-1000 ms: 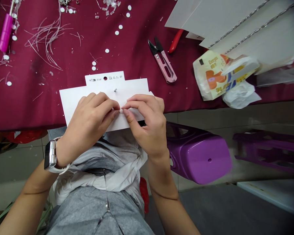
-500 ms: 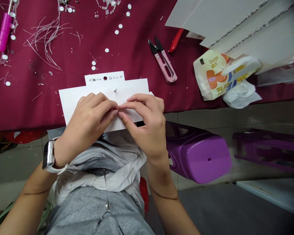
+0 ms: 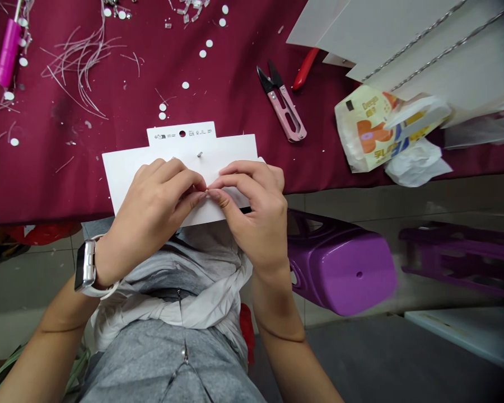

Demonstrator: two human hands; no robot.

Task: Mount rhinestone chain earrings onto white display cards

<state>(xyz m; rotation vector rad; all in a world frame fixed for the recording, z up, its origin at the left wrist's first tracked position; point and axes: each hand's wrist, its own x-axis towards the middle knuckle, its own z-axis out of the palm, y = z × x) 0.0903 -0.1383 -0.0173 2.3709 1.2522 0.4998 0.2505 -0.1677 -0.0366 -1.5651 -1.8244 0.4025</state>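
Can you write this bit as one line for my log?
left hand: on white card | right hand: on card | nearby: pink thread snips

A table (image 3: 46,184) covered in maroon cloth spans the upper view above a grey tiled floor (image 3: 353,196). A purple plastic stool (image 3: 344,268) sits on the floor, with a 2nd, blurred purple stool (image 3: 457,260) farther right, near a white board (image 3: 457,333).

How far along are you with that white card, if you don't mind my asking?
Done: a small metal stud sits in the white paper card. In hand: left hand and right hand meet on it. Remaining: round white discs lie on the maroon cloth.
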